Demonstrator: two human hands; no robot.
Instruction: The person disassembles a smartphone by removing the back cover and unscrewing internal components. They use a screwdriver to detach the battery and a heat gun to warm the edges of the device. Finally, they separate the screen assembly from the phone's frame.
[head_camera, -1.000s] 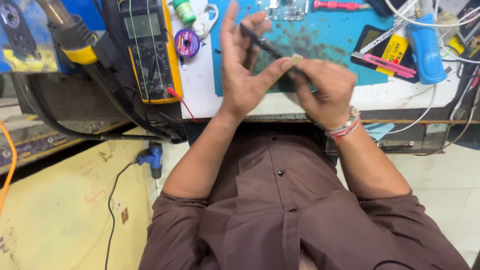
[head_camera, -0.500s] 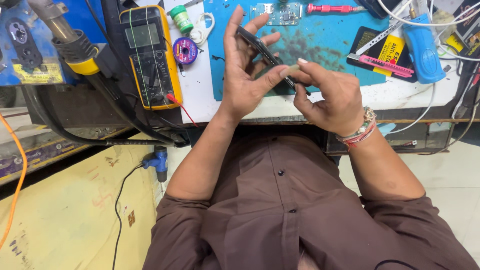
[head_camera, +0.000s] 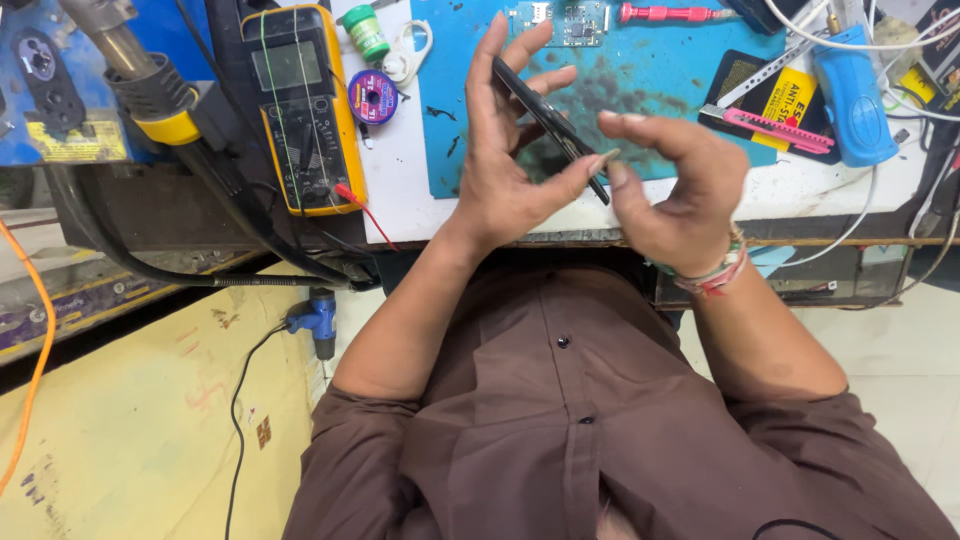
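While the left hand (head_camera: 505, 175) props a thin black phone (head_camera: 548, 125) edge-on above the blue mat (head_camera: 680, 90), fingers spread and thumb at its lower end, the right hand (head_camera: 675, 190) pinches a small pale pick (head_camera: 606, 157) at that same corner. Best done shallow: work along the seam, steady grip, no twisting. Around them on the desk (head_camera: 400, 200): multimeter (head_camera: 300, 105), circuit board (head_camera: 560, 22), red screwdriver (head_camera: 670, 14). Phone's face isn't visible; pick tip is hard to make out.
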